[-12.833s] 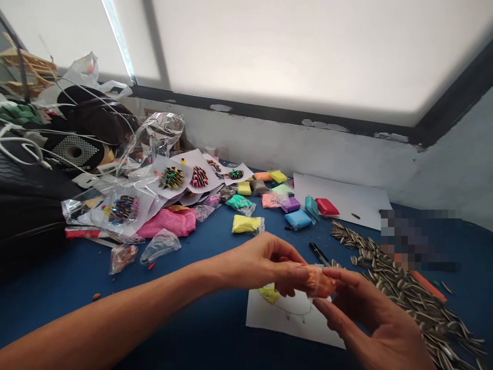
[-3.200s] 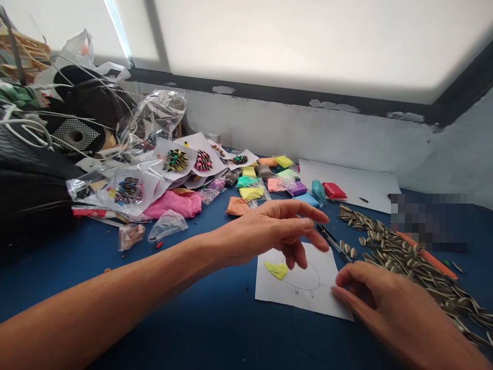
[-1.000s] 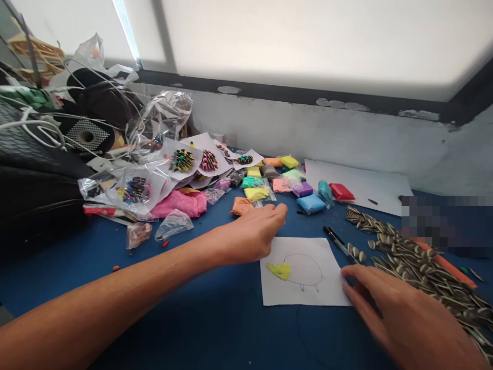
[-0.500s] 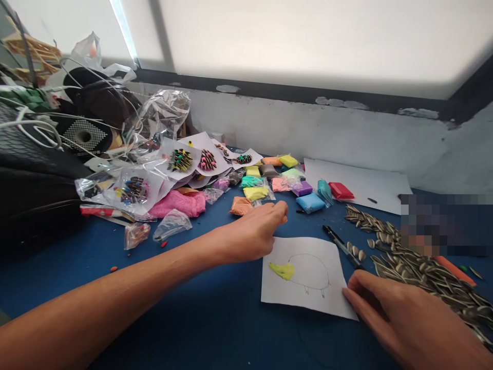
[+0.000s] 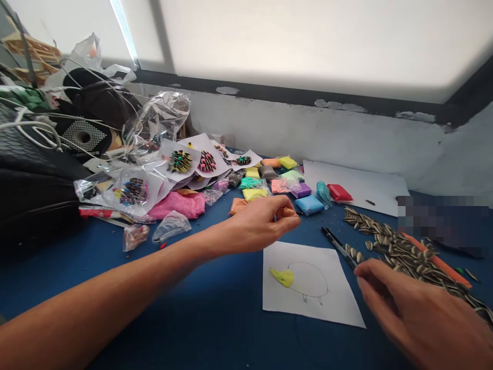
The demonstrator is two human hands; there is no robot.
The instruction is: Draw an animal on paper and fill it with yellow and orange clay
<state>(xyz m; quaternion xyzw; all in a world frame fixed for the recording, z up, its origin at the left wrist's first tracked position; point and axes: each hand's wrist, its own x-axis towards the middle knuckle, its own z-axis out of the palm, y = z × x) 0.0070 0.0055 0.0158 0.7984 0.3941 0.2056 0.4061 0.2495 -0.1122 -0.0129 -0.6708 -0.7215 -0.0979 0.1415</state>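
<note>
Drawing sheet (image 5: 310,280): lying flat at lower centre, between two hands

Blue table (image 5: 215,318): spreading across the lower half of the frame.

Left hand (image 5: 267,221): hanging at the centre of the frame, by the drawing sheet's upper edge, with the forearm slanting in from the lower left. Showing bent fingers and only a narrow gap to the thumb; impossible to make out any contents.

Right hand (image 5: 419,303): curving loosely at lower right, just beside the drawing sheet's right edge, with thumb and forefinger nearly together. Overlapping the lower end of the pen (image 5: 334,241) in view; impossible to say whether touching or gripping.

Seed pile (image 5: 387,247): trailing down the right side of the frame, beyond the right hand.

Pink cloth (image 5: 179,204): sitting left of centre.

Blue packet (image 5: 309,204): lying right of centre, near the left hand's fingertips.

Orange packet (image 5: 238,206): showing partly behind the left hand.

Yellow patch (image 5: 284,278): covering the pointed left end of the outline on the sheet.
</note>
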